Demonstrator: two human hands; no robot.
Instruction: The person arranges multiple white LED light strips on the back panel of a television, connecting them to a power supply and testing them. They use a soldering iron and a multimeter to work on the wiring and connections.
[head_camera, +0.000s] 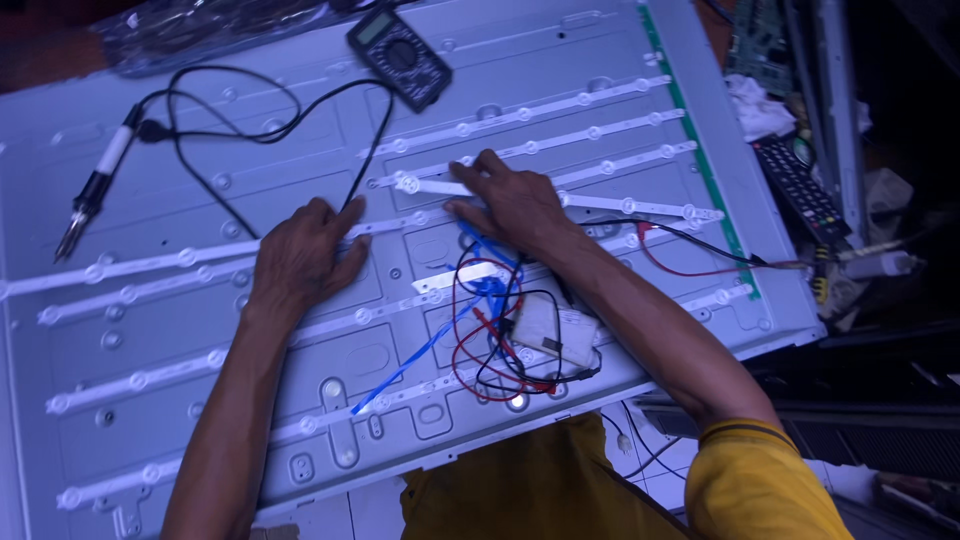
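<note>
A large white metal backlight panel (150, 190) lies flat, crossed by several white LED strips. My right hand (515, 200) rests on a loose LED strip (660, 208) that lies slanted across the panel, fingertips pressing its left end. My left hand (305, 255) lies flat on another LED strip (140, 262), fingers together, holding nothing. Just below my right wrist a tangle of red, blue and black wires (480, 330) runs to a small white box (550, 325).
A black multimeter (400, 55) sits at the panel's top edge. A soldering iron (95, 190) with a black cable lies at the left. A remote control (800, 185), cloth and circuit boards crowd the right. A red and black lead (700, 255) crosses the panel's right side.
</note>
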